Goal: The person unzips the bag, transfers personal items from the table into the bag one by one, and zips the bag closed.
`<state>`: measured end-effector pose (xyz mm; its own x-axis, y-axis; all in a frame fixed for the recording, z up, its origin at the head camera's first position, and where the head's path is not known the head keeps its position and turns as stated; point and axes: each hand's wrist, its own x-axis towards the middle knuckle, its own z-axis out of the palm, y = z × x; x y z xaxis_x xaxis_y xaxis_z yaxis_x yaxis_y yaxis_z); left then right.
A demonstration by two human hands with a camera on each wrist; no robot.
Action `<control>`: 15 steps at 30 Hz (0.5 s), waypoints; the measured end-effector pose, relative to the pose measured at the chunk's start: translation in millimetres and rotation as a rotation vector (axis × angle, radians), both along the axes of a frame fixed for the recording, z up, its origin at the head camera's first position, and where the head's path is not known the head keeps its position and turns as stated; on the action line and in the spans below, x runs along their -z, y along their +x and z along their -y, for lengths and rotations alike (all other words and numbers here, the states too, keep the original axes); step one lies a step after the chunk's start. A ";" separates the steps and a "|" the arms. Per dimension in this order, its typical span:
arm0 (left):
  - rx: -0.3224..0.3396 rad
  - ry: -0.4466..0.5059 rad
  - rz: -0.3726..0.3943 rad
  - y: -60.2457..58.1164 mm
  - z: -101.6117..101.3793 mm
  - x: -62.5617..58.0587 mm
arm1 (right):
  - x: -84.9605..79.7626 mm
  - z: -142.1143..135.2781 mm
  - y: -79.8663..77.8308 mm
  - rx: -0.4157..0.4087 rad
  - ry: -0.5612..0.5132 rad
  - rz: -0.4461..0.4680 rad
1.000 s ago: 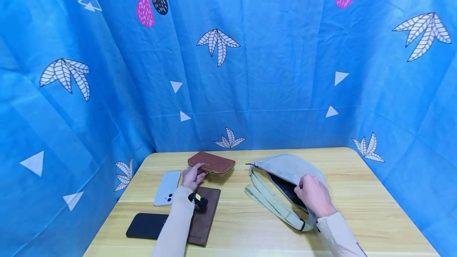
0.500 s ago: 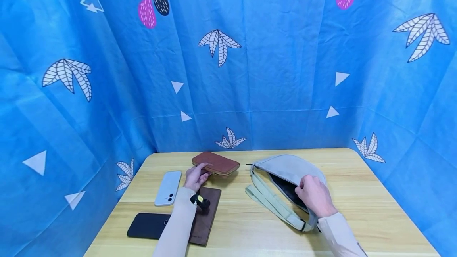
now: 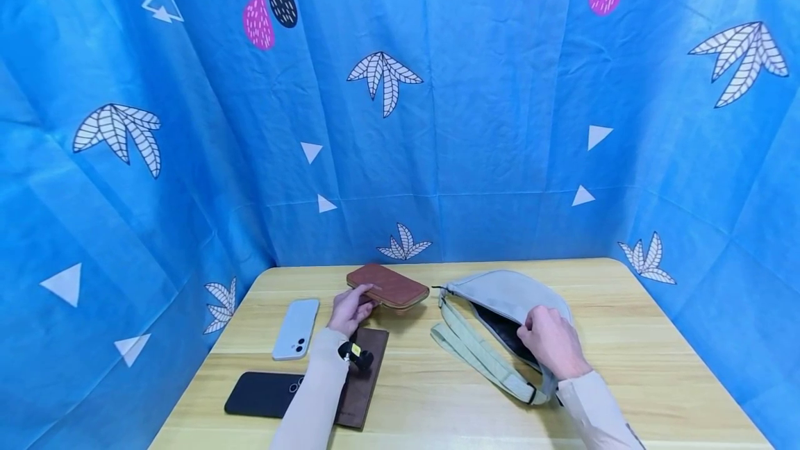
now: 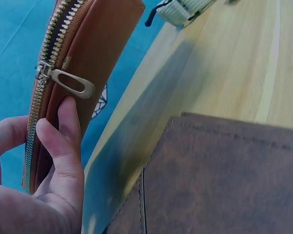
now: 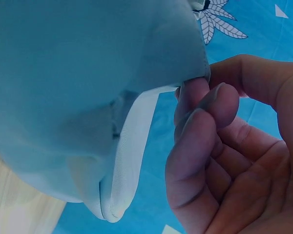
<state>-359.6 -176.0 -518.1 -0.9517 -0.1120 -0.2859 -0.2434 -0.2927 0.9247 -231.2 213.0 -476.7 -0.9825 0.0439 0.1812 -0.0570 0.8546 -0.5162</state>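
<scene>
My left hand [image 3: 351,310] grips a brown zip wallet [image 3: 389,286] by its near left end, held above the table. In the left wrist view the wallet's zipper [image 4: 45,70] is partly undone, and its metal pull hangs beside my fingertips. On the right of the table lies a pale grey waist bag [image 3: 509,292] with its dark inside showing. My right hand [image 3: 555,342] pinches the edge of the bag's opening; the right wrist view shows the fabric [image 5: 195,58] between thumb and fingers. A light green strap [image 3: 484,360] trails in front of the bag.
Under my left forearm lies a dark brown leather folder [image 3: 365,380]. A light blue phone [image 3: 296,329] and a black phone [image 3: 259,394], the latter partly covered by the sleeve, lie to the left. Blue patterned cloth [image 3: 400,158] encloses the wooden table [image 3: 650,367].
My left hand has carried the wallet a short way right, toward the bag. The right hand and the bag have stayed in place.
</scene>
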 end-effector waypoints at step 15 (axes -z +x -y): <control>0.074 0.001 -0.019 5.4 -15.8 -1.5 | -0.1 0.4 0.6 0.020 0.023 -0.004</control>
